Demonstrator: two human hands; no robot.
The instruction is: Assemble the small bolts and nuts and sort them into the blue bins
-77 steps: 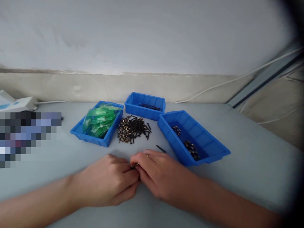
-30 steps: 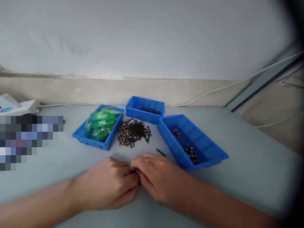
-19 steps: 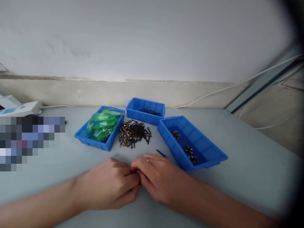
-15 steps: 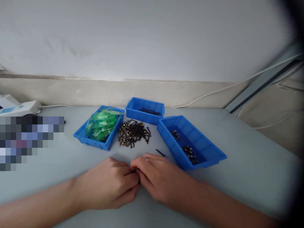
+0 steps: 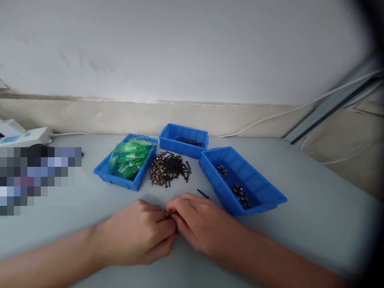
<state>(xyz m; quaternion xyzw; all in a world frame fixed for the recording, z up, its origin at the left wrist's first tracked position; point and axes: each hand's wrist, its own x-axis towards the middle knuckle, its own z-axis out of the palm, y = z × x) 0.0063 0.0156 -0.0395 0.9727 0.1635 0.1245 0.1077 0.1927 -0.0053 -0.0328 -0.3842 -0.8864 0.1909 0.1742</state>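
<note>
My left hand (image 5: 144,232) and my right hand (image 5: 201,224) meet low in the middle, fingertips touching over the table. Both are closed in a pinch. A small screw (image 5: 171,213), dark at one end and brass-coloured at the other, shows between them; fingers cover most of it. Just beyond my right hand lies a single black screw (image 5: 203,193). Farther back is a loose pile of screws (image 5: 168,169), brass-coloured on the left and black on the right. A ring sits on a right-hand finger.
A blue bin (image 5: 115,183) at left holds green plastic packets (image 5: 130,158). Another blue bin (image 5: 168,144) at the back contains dark screws. Small metal parts (image 5: 240,196) lie in the right-hand blue bin (image 5: 261,184). A white power strip (image 5: 33,137) stands far left; a cable (image 5: 264,119) runs along the wall.
Both hands stay in nearly the same place. A little more of the screw shows between the fingertips. Bins and pile have not moved.
</note>
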